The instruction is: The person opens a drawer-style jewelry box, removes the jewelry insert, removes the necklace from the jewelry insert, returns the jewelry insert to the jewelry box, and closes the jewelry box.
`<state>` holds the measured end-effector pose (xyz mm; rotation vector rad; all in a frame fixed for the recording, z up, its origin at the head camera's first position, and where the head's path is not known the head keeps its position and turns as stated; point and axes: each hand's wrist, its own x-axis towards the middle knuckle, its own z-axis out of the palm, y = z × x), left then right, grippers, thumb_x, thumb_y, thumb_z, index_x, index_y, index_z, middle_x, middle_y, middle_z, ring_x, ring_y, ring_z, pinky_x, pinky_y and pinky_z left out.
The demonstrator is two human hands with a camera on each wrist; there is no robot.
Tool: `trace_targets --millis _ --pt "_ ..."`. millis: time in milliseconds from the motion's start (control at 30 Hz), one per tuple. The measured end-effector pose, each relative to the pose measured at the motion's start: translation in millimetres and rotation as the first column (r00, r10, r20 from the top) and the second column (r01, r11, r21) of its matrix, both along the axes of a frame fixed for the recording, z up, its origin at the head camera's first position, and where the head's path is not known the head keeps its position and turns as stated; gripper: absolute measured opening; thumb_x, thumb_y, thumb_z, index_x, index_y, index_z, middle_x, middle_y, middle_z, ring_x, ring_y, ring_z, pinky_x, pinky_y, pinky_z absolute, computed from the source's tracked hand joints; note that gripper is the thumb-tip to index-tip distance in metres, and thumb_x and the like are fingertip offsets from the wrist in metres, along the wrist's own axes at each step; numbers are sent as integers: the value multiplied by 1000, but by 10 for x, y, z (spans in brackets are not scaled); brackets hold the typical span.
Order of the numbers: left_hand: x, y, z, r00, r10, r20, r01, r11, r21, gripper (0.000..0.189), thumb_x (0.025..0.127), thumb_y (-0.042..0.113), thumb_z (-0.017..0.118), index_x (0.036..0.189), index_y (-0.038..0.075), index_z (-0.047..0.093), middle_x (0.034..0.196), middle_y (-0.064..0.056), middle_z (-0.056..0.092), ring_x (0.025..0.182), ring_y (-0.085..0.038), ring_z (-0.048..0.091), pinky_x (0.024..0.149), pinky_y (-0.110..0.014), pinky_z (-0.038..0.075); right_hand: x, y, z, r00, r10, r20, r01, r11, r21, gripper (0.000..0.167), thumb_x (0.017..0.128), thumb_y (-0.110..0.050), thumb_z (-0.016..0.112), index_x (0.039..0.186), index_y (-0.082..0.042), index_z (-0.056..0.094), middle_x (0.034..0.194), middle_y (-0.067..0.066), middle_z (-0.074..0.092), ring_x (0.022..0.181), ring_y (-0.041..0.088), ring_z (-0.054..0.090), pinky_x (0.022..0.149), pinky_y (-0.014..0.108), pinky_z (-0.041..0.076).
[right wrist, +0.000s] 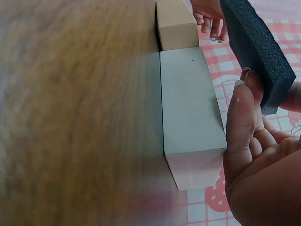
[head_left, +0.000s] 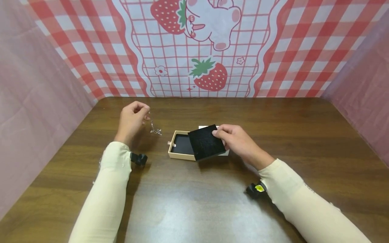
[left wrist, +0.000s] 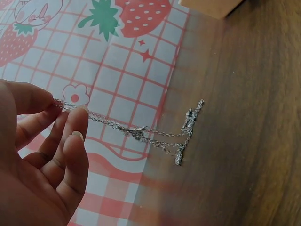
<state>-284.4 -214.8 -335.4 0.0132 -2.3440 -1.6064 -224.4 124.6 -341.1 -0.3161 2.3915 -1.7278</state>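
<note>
My left hand [head_left: 130,120] pinches a thin silver chain [left wrist: 136,132] between thumb and forefinger, left of the box. The chain hangs down with small ornaments at its lower end. With thumb and fingers my right hand [head_left: 240,143] holds a square black foam pad [head_left: 206,143] by its edge, tilted above the box. Below the pad, a tan drawer [head_left: 182,156] with a dark inside and a small pull tab sticks out leftward from a white box sleeve [right wrist: 192,103]. The pad hides part of drawer and sleeve in the head view.
The box stands on a brown wooden table [head_left: 182,195]. A red and white checked cloth [head_left: 291,50] with strawberry prints hangs behind the table. Pinkish curtains [head_left: 45,84] flank both sides. Each wrist wears a small black camera [head_left: 139,159].
</note>
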Motion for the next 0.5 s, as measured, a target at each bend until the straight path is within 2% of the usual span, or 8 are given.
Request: trace_targets --millis 133,333,500 --pt "-2 -6 -5 1000 7 19 -6 999 -47 21 98 19 62 102 0 69 83 -12 64 73 -23 68 59 -30 55 -10 3 -2 1000 5 -11 -5 1000 0 22 97 -23 63 90 -2 66 72 4 54 66 16 53 62 30 48" --pt "-5 -8 -21 999 14 31 -11 995 -96 23 99 22 62 104 1 71 84 -9 66 72 -17 66 62 -33 55 -24 10 -15 1000 13 6 -13 1000 -17 24 98 -22 63 91 0 65 76 6 57 68 16 55 62 29 50" --pt "-7 -21 -44 999 17 35 -13 993 -115 24 98 24 61 103 2 72 87 -9 67 74 -20 67 61 -28 53 -11 10 -7 1000 10 0 -10 1000 1 24 98 -24 63 92 -2 66 77 6 57 68 17 55 63 30 49"
